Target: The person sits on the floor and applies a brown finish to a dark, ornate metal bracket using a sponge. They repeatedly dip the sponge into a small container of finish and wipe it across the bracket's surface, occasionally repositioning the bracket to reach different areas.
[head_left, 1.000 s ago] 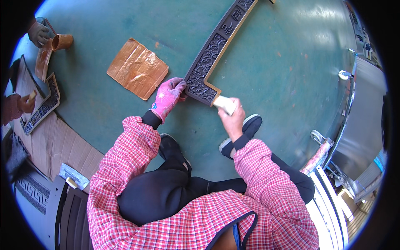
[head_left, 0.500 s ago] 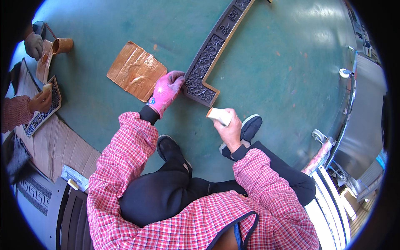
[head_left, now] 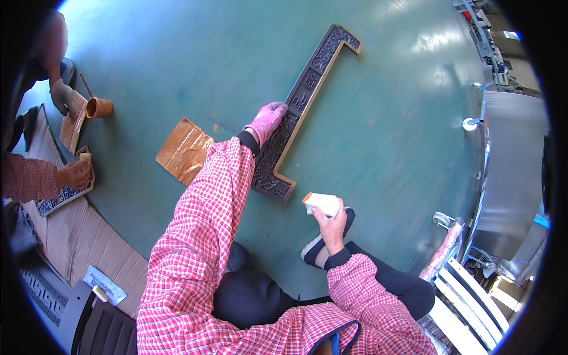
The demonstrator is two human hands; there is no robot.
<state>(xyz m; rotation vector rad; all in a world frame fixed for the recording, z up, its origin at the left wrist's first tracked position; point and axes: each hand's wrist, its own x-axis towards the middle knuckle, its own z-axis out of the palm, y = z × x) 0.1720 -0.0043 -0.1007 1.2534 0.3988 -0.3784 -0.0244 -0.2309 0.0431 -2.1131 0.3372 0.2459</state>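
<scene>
A long dark carved panel (head_left: 275, 157) with gold-coloured edges and a short arm at each end lies slanting on the green floor. My left hand (head_left: 267, 122), in a pink glove, grips its left edge near the middle, the fingers closed over the rim. Bare, my right hand (head_left: 332, 226) holds a white sponge block (head_left: 323, 204) with an orange-stained end. The sponge is apart from the panel, just to the right of its near end. A cardboard sheet (head_left: 184, 151) coated with shiny copper-coloured paint lies left of the panel, partly hidden by my left sleeve.
At the left a co-worker's gloved hand (head_left: 63, 98) is by a brown-stained cup (head_left: 99, 108) with a stick in it. The other hand (head_left: 74, 174) holds a small block at another carved panel (head_left: 50, 204). Cardboard (head_left: 89, 234) lies below. A wheeled metal cart (head_left: 509, 177) stands right.
My left hand has gone from the panel's near end up its left edge to the middle. The whole panel now shows, lower in view. My right hand still holds the sponge block.
</scene>
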